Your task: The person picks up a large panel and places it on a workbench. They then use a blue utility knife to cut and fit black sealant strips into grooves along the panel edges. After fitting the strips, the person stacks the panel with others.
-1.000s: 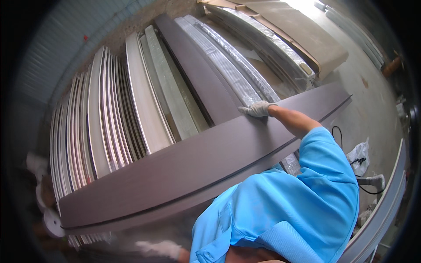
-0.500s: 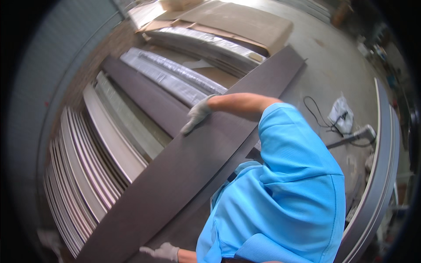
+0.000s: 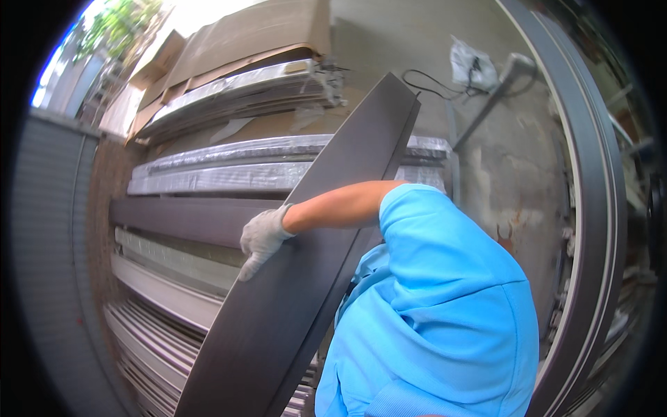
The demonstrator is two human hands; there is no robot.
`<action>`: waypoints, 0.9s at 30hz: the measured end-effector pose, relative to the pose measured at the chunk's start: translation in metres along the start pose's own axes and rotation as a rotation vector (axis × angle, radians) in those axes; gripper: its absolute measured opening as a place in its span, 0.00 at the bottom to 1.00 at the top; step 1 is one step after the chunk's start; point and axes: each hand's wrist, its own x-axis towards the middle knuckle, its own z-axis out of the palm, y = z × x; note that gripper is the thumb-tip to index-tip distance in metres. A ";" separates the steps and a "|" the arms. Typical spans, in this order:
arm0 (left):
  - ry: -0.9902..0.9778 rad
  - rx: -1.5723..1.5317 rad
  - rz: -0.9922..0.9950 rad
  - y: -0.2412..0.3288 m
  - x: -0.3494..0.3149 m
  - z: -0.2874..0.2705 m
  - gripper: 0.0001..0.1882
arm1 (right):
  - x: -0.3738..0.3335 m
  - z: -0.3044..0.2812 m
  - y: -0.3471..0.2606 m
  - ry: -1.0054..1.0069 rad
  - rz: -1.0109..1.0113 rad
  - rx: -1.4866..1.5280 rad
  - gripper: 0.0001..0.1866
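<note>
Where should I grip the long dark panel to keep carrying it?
Grip the dark panel by its long left edge near mid-length, coming from the left, where the gloved hand already rests. It is long, flat and tilted, so a mid-length hold should balance it best.

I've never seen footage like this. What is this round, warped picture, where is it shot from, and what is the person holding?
There is no machine here, only a person working with their two hands. The camera sits on that person's head and looks down. Its wide lens bends straight edges, which is why everything curves. The blue shirt is the wearer's own. One gloved hand shows, apparently the right hand, laid on the left edge of a long dark brown board that runs up through the picture. Whether the fingers curl around the edge is unclear. The left hand is out of view. Behind the board lie stacked panels in clear wrap, with cardboard sheets above. A white bag lies on the concrete floor.
</note>
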 end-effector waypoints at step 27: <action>-0.415 -0.299 -0.277 -0.038 0.169 0.155 0.36 | -0.052 0.079 0.069 0.190 0.594 0.169 0.37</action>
